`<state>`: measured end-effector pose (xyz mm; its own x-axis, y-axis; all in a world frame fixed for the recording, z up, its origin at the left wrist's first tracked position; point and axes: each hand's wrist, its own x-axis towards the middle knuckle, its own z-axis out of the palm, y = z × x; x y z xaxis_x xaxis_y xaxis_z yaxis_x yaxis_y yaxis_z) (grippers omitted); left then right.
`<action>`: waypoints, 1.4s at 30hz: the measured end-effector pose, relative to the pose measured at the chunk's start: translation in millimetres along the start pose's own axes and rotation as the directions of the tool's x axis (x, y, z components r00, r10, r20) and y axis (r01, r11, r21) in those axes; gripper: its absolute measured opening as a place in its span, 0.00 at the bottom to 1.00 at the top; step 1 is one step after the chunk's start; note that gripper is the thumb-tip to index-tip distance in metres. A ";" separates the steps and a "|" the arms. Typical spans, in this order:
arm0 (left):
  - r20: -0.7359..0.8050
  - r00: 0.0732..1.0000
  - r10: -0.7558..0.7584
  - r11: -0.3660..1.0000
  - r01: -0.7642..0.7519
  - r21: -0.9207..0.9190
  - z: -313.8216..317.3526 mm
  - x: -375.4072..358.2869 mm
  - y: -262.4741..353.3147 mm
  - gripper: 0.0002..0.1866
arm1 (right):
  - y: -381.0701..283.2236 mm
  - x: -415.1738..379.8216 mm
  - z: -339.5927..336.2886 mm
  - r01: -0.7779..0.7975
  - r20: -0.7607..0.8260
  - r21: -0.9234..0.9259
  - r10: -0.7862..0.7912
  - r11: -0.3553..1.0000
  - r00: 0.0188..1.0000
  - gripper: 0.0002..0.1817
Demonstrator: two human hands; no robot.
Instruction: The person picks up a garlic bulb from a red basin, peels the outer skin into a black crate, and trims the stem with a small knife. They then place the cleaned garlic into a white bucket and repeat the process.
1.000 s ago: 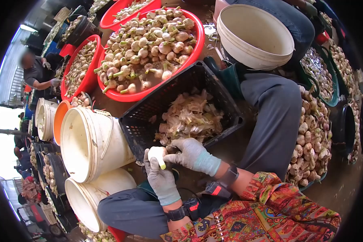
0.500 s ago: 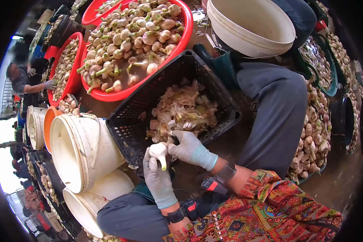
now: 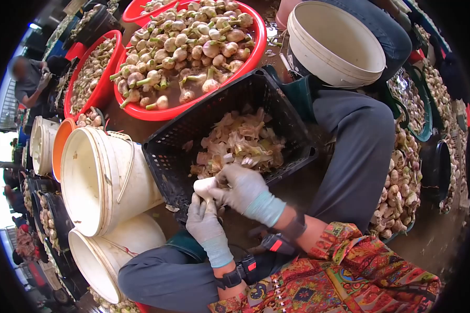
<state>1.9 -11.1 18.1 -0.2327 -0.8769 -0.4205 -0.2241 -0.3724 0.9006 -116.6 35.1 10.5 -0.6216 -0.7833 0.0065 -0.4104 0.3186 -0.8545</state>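
Note:
A white, peeled-looking garlic bulb (image 3: 205, 186) is held at the near edge of a black plastic crate (image 3: 168, 136). My left hand (image 3: 204, 221), in a grey-white glove, is closed around its stem from below. My right hand (image 3: 245, 192), gloved alike, has its fingers bent and pressed against the bulb's right side; whether a strip of skin lies between them is hidden. Inside the crate, just beyond my hands, rests a heap of papery garlic skins (image 3: 245, 138).
Behind the crate stands a red tub (image 3: 260, 39) of garlic bulbs in muddy water. White buckets (image 3: 107, 180) lie tipped at the left; another bucket (image 3: 381, 70) is at the upper right. Piled garlic (image 3: 402, 182) lies beyond my knee. A co-worker (image 3: 28, 83) sits far left.
The garlic bulb has been turned, its stem now down inside my left hand. My right hand has shifted slightly and rolled over the bulb's side. The co-worker's hands have lifted from the garlic.

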 end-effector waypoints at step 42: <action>0.096 0.991 0.098 0.939 -0.060 -0.338 -3.4 -13.6 6.0 0.20 | 10.3 3.6 -3.5 -0.187 0.164 0.669 0.102 0.720 0.981 0.15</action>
<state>7.0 -2.5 29.6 -0.3430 -0.8761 -0.3388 0.1237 -0.3997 0.9083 -125.4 37.4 3.5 -0.5423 -0.8236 -0.1662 0.2671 0.0185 -0.9635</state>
